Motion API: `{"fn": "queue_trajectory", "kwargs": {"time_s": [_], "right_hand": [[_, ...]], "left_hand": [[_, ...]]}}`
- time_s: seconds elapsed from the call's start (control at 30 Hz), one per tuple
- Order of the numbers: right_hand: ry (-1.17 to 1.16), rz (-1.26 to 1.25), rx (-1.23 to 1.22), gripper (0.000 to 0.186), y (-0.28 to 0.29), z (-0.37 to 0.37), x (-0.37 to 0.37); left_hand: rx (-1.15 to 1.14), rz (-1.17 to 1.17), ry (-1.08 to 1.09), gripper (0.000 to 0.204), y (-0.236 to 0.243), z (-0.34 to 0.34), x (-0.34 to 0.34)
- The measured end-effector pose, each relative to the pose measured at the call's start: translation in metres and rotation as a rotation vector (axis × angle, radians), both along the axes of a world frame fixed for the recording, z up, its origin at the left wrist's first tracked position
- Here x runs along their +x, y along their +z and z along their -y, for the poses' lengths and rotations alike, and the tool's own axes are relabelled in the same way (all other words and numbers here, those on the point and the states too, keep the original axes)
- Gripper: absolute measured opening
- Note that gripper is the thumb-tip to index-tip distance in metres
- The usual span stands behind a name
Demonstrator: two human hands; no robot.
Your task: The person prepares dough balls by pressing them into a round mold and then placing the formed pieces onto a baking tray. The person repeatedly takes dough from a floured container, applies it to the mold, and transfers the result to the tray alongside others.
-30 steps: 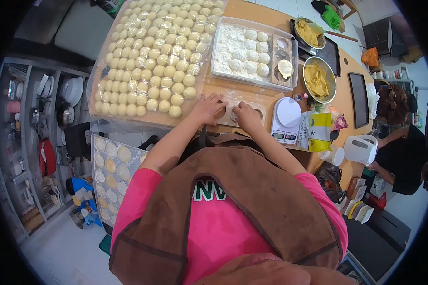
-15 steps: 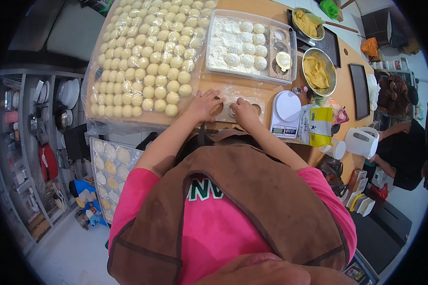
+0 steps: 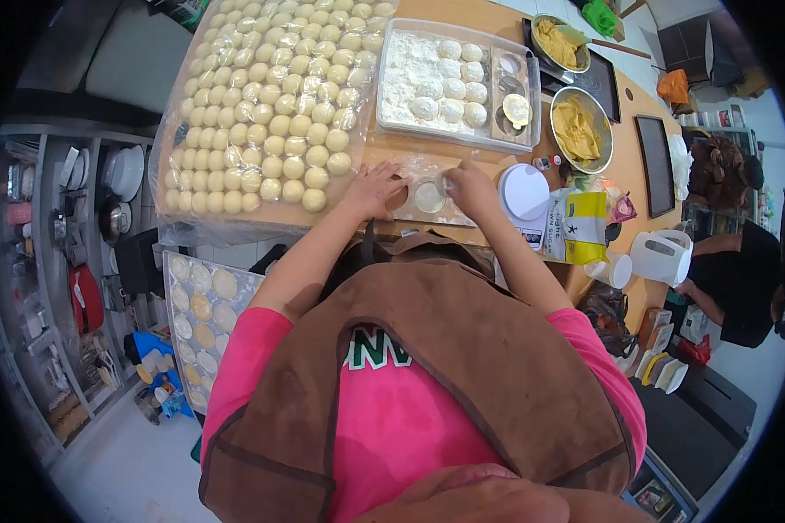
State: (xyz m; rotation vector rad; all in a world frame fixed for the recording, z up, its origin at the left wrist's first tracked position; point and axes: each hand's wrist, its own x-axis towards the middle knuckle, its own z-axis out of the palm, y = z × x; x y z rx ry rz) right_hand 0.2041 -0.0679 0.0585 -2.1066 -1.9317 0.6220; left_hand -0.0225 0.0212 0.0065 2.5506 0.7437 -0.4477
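Note:
A wooden board (image 3: pixel 445 218) with round hollows lies at the bench's front edge, a pale, flattened round (image 3: pixel 429 197) in its middle hollow. My left hand (image 3: pixel 378 190) rests on the board's left end, fingers apart beside a hollow. At the right end my right hand (image 3: pixel 469 190) has its fingers curled together; what they hold, if anything, is hidden. Just beyond, a clear tub (image 3: pixel 384 113) holds flour, white coated balls (image 3: pixel 451 89) and another wooden mould (image 3: pixel 507 124) with a small pale round tool on it. Many dough balls (image 3: pixel 292 168) lie under plastic to the left.
A scale (image 3: pixel 523 192), yellow bag (image 3: pixel 584 227), two bowls of yellow mixture (image 3: pixel 577 131) (image 3: pixel 556 44), dark trays (image 3: pixel 654 166) and a white jug (image 3: pixel 658 257) line the right. A tray of rounds (image 3: pixel 201 336) sits low left. A co-worker (image 3: pixel 733 283) stands at far right.
My right hand has shifted right, off the middle hollow, uncovering the pale round there. My left hand has stayed on the board's left end.

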Motion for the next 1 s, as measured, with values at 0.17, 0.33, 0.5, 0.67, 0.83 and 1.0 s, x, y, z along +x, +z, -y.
{"fn": "queue_trajectory", "kwargs": {"time_s": [0.17,0.33,0.5,0.67,0.83,1.0], "right_hand": [[0.129,0.058,-0.036,0.022,-0.021,0.011,-0.025],[0.164,0.085,-0.055,0.019,-0.023,0.012,-0.035],[0.187,0.088,-0.050,0.016,-0.030,0.012,-0.036],[0.189,0.112,-0.060,0.015,-0.036,0.012,-0.039],[0.152,0.122,-0.011,0.020,-0.038,0.012,-0.039],[0.142,0.084,-0.046,0.018,-0.027,0.012,-0.043]], "left_hand": [[0.006,0.027,-0.001,0.105,-0.002,0.000,-0.001],[0.000,0.011,0.003,0.106,0.001,0.000,-0.002],[0.006,0.044,0.000,0.106,-0.001,0.000,-0.004],[-0.025,0.008,0.005,0.102,0.006,-0.001,-0.001],[-0.008,0.031,-0.001,0.103,0.001,-0.001,0.000],[-0.019,0.017,0.014,0.104,0.002,0.001,-0.001]]}}
